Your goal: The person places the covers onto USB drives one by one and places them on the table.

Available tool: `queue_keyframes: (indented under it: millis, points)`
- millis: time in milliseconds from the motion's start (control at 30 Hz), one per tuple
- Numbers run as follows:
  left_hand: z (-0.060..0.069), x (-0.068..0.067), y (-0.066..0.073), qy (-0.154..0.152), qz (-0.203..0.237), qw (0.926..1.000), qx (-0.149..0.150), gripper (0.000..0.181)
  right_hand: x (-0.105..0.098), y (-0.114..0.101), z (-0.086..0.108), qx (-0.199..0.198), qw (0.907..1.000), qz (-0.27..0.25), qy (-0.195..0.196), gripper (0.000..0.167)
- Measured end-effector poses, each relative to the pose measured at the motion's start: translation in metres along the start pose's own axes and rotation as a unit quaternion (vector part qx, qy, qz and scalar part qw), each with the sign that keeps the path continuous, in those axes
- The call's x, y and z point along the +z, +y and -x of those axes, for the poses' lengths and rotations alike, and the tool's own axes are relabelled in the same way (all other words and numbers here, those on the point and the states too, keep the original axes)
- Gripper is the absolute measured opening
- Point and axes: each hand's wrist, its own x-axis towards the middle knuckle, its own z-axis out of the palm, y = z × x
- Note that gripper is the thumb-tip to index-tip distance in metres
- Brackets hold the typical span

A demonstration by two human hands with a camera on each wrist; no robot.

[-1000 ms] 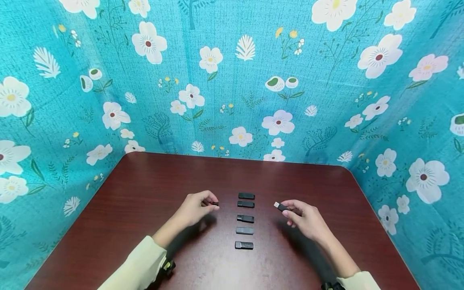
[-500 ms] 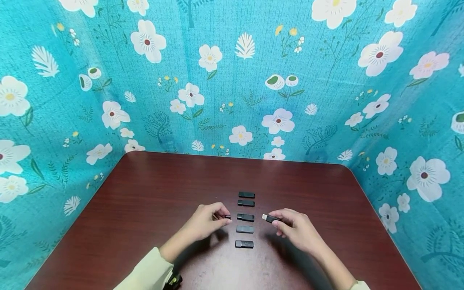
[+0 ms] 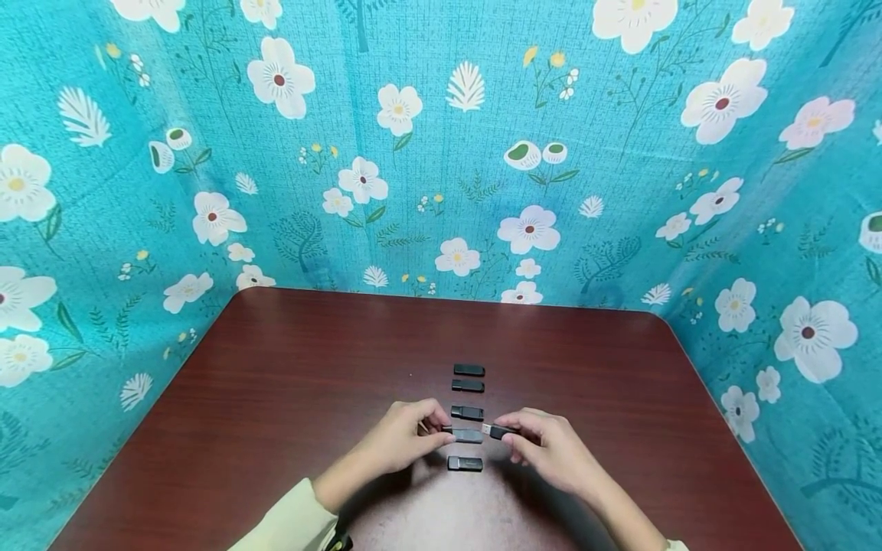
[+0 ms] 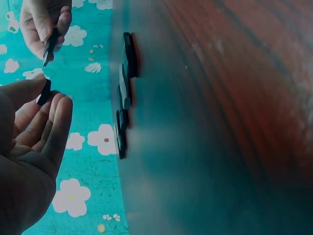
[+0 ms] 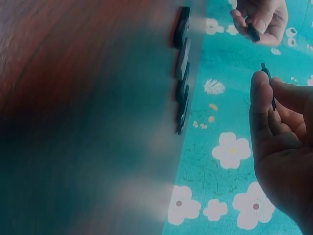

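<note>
My right hand (image 3: 554, 451) pinches a black USB flash drive (image 3: 500, 432) between thumb and fingers, its bare metal plug pointing left. Facing it, my left hand (image 3: 409, 440) pinches a small black cap (image 4: 45, 92), mostly covered by fingertips in the head view. Plug and cap are apart, with a short gap between them in both wrist views. Both hands are raised above the table, over a column of several USB sticks. Among these, a grey stick (image 3: 468, 436) lies below the gap, and a black stick (image 3: 465, 464) lies nearest to me.
More black sticks lie farther up the column, the farthest stick (image 3: 468, 370) towards the back. The dark red-brown table (image 3: 310, 344) has rounded far corners. A turquoise flowered curtain (image 3: 427, 184) surrounds its back and sides.
Both hands have come towards each other and nearer to me, bringing the flash drive and cap close together. The column of sticks has stayed in place.
</note>
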Motion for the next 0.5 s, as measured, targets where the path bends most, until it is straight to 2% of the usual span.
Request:
queue_keyframes:
  millis: [233, 500]
  points:
    - [0.0, 0.005, 0.003, -0.004, 0.015, 0.9995, 0.027, 0.014, 0.007, -0.002, -0.001, -0.027, 0.9996, 0.007, -0.008, 0.017]
    - [0.0, 0.009, 0.003, -0.005, 0.028, 0.999, 0.035, 0.013, 0.013, -0.005, -0.001, -0.04, 0.9991, -0.001, -0.012, 0.017]
